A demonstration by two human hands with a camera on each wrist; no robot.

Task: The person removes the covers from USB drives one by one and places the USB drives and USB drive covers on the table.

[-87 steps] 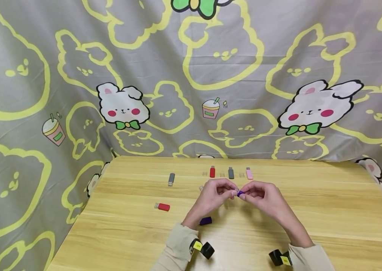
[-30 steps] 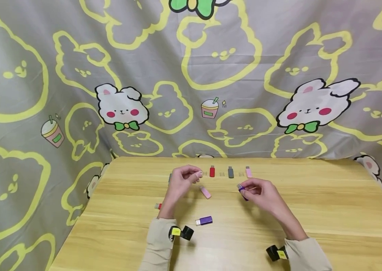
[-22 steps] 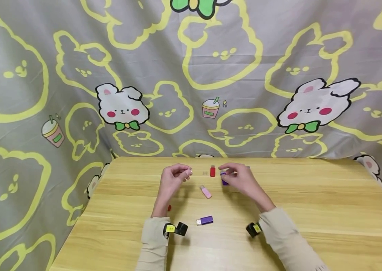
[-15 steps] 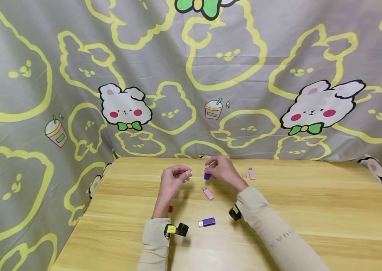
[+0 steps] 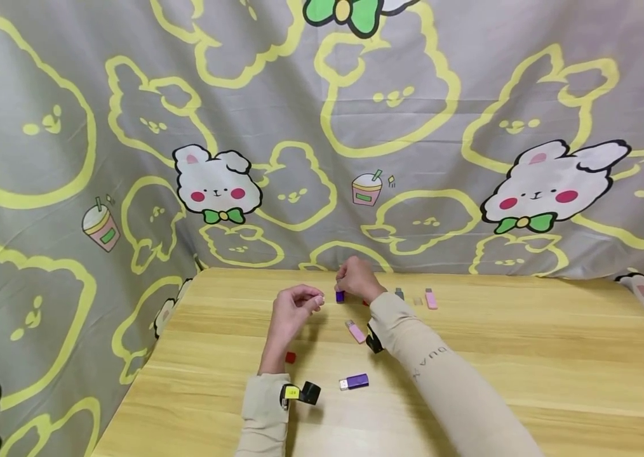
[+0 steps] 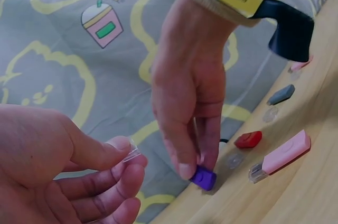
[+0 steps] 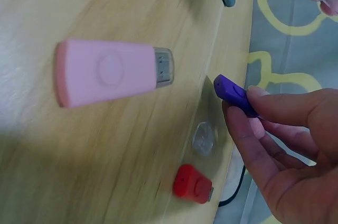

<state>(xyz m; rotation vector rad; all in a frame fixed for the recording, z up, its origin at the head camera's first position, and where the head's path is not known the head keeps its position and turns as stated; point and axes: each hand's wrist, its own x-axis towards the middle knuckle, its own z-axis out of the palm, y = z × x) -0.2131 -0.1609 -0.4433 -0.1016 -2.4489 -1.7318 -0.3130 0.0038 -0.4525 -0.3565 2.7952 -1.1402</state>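
Nearest on the tabletop (image 5: 573, 368): loose purple stick (image 5: 356, 381), plug to the left, then partly hidden red stick (image 5: 290, 357), then slanted pink stick (image 5: 356, 332). Left hand (image 5: 293, 311) is above the tabletop, thumb and finger pinching clear cap (image 6: 132, 152). Right hand (image 5: 356, 276) pinches held purple stick (image 6: 203, 178) near the far edge; can't tell if it's touching down. Just beside that: another cap (image 6: 234, 160), then second red stick (image 6: 248, 139). Patterned curtain (image 5: 402, 228) behind.

Purple stick (image 7: 234, 96), one end apparently hidden.
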